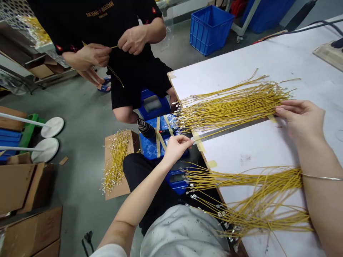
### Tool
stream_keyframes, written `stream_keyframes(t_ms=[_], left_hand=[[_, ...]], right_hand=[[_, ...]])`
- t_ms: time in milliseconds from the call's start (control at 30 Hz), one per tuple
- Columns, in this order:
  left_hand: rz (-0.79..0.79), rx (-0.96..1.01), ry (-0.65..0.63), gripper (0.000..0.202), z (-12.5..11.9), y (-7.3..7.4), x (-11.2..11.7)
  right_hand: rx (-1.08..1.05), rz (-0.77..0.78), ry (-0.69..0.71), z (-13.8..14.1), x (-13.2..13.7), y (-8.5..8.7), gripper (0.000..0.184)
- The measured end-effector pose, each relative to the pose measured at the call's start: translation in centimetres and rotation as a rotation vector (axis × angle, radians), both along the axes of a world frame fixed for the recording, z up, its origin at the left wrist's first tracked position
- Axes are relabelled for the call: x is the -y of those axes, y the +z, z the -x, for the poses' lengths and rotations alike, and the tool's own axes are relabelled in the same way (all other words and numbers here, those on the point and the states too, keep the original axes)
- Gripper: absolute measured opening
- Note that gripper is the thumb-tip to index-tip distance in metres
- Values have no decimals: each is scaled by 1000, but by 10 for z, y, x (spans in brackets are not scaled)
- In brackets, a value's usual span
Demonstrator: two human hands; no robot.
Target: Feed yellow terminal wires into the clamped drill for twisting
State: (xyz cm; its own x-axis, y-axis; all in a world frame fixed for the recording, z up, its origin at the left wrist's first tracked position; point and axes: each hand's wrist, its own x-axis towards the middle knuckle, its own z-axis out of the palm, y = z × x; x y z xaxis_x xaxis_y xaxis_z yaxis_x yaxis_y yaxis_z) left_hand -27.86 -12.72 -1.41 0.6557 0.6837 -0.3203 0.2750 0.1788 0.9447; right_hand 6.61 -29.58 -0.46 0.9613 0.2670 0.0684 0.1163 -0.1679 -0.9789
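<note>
The left hand (179, 147), thumb and forefinger closed together, pinches the silvery tip of a single thin yellow wire (214, 134) just past the white tabletop's (252, 151) edge, while the right hand (302, 119), fingertips likewise drawn together, appears to hold its other end. The wire runs beside the dense bundle of yellow wires (235, 103), so lifting it could snag neighbouring tips and skew them. The loose, crossing pile of yellow wires (286, 180) overhangs the edge near the lap; a brushing forearm could tangle it or drag strands off.
</note>
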Motion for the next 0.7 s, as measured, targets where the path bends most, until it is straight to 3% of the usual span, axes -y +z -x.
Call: stream_keyframes(t_ms=[700], left_hand=[[-4, -3, 34, 30, -2, -3, 3]], right_hand=[[47, 88, -20, 4, 1, 2, 26]])
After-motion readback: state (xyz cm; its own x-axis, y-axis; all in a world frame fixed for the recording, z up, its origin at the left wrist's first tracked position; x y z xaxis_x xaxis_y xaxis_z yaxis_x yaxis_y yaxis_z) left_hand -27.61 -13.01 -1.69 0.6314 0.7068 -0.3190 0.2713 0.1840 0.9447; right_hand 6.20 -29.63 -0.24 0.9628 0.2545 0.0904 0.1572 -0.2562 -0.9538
